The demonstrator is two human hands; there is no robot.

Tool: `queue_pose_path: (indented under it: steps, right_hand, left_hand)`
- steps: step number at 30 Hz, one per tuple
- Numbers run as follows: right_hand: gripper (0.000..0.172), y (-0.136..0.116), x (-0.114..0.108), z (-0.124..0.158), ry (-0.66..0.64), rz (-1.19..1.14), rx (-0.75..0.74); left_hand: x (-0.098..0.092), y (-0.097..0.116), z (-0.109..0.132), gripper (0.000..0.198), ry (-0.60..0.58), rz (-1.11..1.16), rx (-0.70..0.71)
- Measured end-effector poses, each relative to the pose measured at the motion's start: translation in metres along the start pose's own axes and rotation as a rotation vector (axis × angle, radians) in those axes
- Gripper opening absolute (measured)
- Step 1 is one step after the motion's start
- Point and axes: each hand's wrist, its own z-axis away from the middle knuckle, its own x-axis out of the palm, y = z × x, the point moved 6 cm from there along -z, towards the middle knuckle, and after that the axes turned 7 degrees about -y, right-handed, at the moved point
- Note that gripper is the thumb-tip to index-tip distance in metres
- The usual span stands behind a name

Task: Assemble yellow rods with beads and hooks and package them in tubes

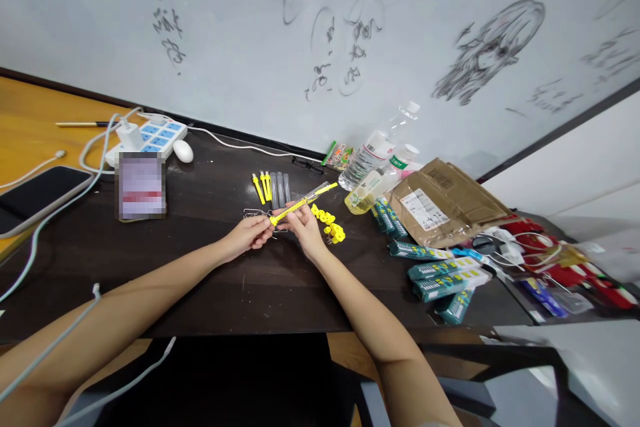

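My left hand [253, 232] is closed in a pinch on the yellow near end of a slim clear tube with a yellow rod [315, 195]. The fingers of my right hand [304, 225] are wrapped round its middle, and the tube slants up to the right. Behind my hands lie several yellow sticks with pale tips [262, 187] and a few clear tubes [280, 188] side by side. Bent metal wires [253, 212] show beside my left fingers, partly hidden. Small yellow plastic pieces [334, 232] lie in a group right of my right hand.
Plastic bottles [371, 192] and a brown parcel [433, 203] stand at the back right, with several green boxes [443, 283] before it. At the left are a power strip [159, 137], a white mouse [183, 151] and a phone [43, 197]. White cables [75, 190] cross the left side.
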Motion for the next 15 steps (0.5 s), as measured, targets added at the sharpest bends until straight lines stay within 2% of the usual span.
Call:
queue_pose_path:
  steps: [4, 9, 15]
  right_hand:
    - [0.034, 0.0, -0.002, -0.002, 0.006, -0.005, 0.003]
    - [0.037, 0.0, -0.005, -0.004, -0.003, 0.04, 0.001]
    - [0.037, 0.0, -0.003, -0.003, -0.016, 0.084, 0.003]
  left_hand:
    - [0.002, 0.001, -0.001, 0.037, -0.012, -0.086, 0.029]
    - [0.007, 0.001, 0.001, 0.033, -0.094, -0.339, 0.104]
    - [0.011, 0.001, 0.005, 0.03, -0.067, -0.514, 0.133]
